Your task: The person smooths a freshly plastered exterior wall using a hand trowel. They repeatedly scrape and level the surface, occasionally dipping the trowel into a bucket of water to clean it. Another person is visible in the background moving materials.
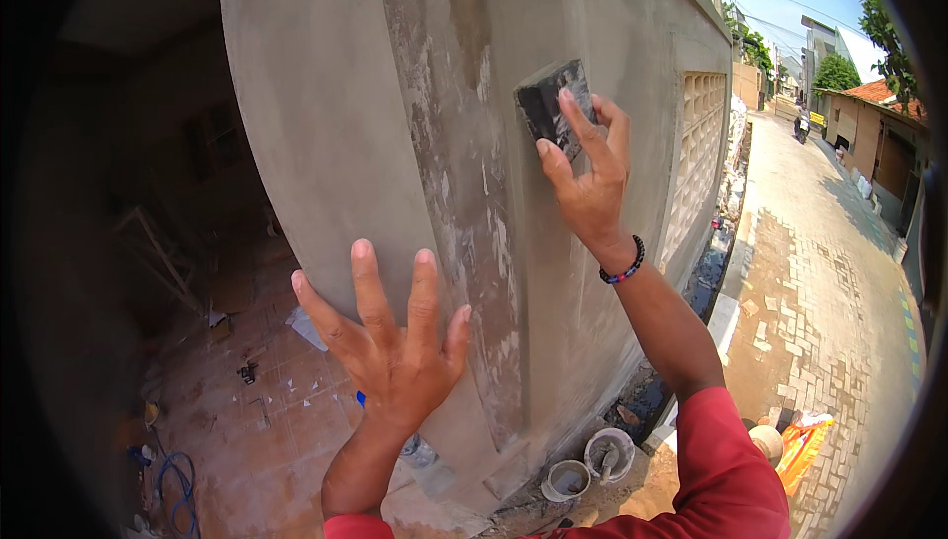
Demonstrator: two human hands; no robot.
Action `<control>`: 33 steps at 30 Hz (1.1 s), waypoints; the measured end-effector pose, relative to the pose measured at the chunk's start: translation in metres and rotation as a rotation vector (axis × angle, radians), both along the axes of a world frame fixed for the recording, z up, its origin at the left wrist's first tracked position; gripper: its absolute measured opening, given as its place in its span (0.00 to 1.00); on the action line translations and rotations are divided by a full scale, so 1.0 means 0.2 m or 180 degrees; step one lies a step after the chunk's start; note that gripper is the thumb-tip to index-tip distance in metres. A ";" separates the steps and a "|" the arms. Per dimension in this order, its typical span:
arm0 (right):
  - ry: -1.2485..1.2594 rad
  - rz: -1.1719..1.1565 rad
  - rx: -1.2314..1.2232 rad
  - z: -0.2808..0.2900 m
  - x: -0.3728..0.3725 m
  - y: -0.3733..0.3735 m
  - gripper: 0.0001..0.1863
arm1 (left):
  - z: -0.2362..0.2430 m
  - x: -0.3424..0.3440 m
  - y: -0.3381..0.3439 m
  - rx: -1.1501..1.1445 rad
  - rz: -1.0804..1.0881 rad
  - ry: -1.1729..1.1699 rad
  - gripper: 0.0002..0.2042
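My right hand [594, 166] grips a dark, worn rectangular block [549, 111], its fingers and thumb over the block's dark face. The block is against the grey plastered wall [602, 40]; its far face is hidden. A beaded bracelet [624, 261] circles my right wrist. Lower and to the left, my left hand [395, 346] has its fingers spread near the wall's corner, holding nothing. Between the hands runs a rough, patchy brownish strip [449, 144] down the wall.
Two buckets [567, 480] [609, 454] stand at the wall's foot, beside a ditch [706, 277]. On the left lies a tiled floor [286, 440] with a blue hose [178, 485]. A paved lane [805, 292] runs along the right, with a motorbike [801, 127] far off.
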State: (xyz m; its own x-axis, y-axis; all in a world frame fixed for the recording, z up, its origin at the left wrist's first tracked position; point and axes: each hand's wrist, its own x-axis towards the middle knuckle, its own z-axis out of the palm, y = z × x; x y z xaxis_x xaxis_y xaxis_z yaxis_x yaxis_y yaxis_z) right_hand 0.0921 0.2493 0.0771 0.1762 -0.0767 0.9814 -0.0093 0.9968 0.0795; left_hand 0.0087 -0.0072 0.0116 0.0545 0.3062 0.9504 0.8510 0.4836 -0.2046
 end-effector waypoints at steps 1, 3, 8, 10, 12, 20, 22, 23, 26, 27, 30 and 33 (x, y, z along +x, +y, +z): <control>0.0138 -0.0020 0.0032 0.17 -0.03 0.03 0.30 | 0.00 0.00 0.00 -0.0006 0.0088 -0.0001 0.30; 0.0377 -0.0045 0.0045 0.57 -0.01 0.08 0.31 | 0.01 0.03 0.00 0.0009 0.0143 0.0042 0.30; 0.0367 -0.0001 0.0061 0.77 0.08 0.01 0.26 | 0.02 0.06 0.00 0.0026 0.0279 0.0073 0.29; 0.0140 0.0123 0.0015 0.40 0.03 0.03 0.30 | 0.00 0.05 -0.02 0.0081 0.0363 0.0026 0.30; -0.0076 0.0177 -0.0002 0.11 0.04 0.08 0.29 | -0.01 0.04 -0.02 0.0107 0.0395 0.0002 0.30; 0.0743 0.0439 -0.0342 0.72 0.03 0.06 0.25 | 0.12 0.11 0.07 0.0552 0.0637 0.0240 0.28; 0.0709 0.0359 -0.0370 0.62 0.03 0.08 0.27 | 0.26 0.09 0.13 0.0659 0.0858 0.0618 0.27; 0.0493 0.0384 -0.0335 0.50 0.00 0.08 0.28 | 0.31 0.02 0.13 0.0712 0.0916 0.0818 0.27; 0.0109 0.0341 -0.0171 0.18 0.01 0.12 0.28 | 0.52 -0.18 0.07 0.0798 0.1392 0.1133 0.27; 0.0114 0.0355 -0.0143 0.16 0.00 0.12 0.28 | 0.59 -0.27 0.03 0.0809 0.1555 0.1087 0.27; 0.0405 0.0533 -0.0318 0.39 -0.02 0.09 0.27 | 0.65 -0.26 0.06 0.1008 0.1733 0.1105 0.29; 0.0831 0.0329 -0.0410 0.66 0.02 0.09 0.26 | 0.68 -0.10 0.19 0.1206 0.1471 0.1190 0.29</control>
